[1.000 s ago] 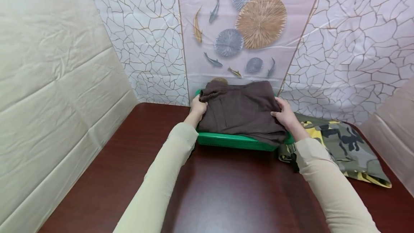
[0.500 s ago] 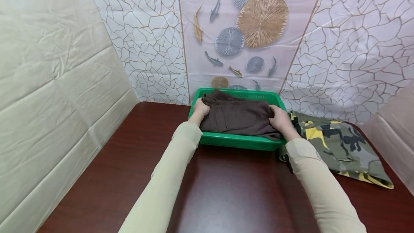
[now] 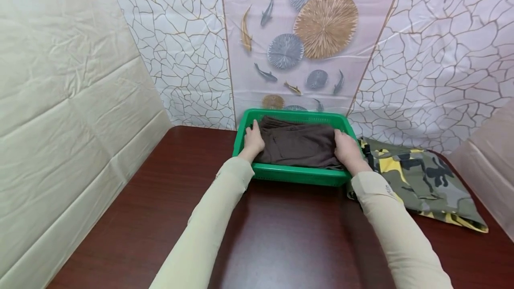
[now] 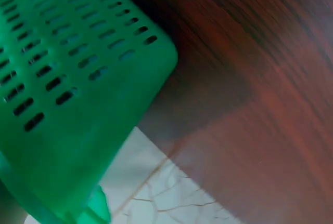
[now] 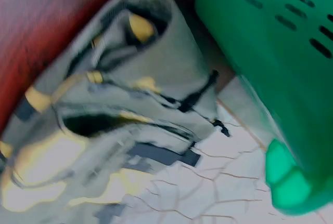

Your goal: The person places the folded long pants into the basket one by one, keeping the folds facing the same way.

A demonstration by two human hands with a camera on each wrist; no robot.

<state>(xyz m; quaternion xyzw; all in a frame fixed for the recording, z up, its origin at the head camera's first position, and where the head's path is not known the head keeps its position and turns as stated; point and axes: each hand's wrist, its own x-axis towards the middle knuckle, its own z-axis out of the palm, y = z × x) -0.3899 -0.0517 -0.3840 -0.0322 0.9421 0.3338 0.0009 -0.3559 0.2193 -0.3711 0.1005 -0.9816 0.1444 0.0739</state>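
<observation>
A folded dark brown garment (image 3: 299, 144) with pocket-like seams lies inside a green plastic basket (image 3: 297, 174). At its left edge is my left hand (image 3: 253, 141), inside the basket, with fingers extended and apart. My right hand (image 3: 346, 147) touches the garment's right edge near the basket's right wall; its fingertips are mostly hidden. Neither hand shows in the wrist views. There, the slotted outer wall of the basket (image 4: 99, 94) fills the left wrist view's left side, and the basket (image 5: 270, 52) stands at the right in the right wrist view.
Folded camouflage clothing (image 3: 429, 186) in grey, green and yellow lies right of the basket, its rolled edge (image 5: 156, 42) close to the basket wall. The dark red-brown table (image 3: 289, 231) extends toward me. Behind the basket hangs a patterned cloth wall (image 3: 184, 57).
The brown garment has gone down into the basket, whose far rim now shows. My left hand has loosened its grip and spread its fingers; the right has moved slightly left.
</observation>
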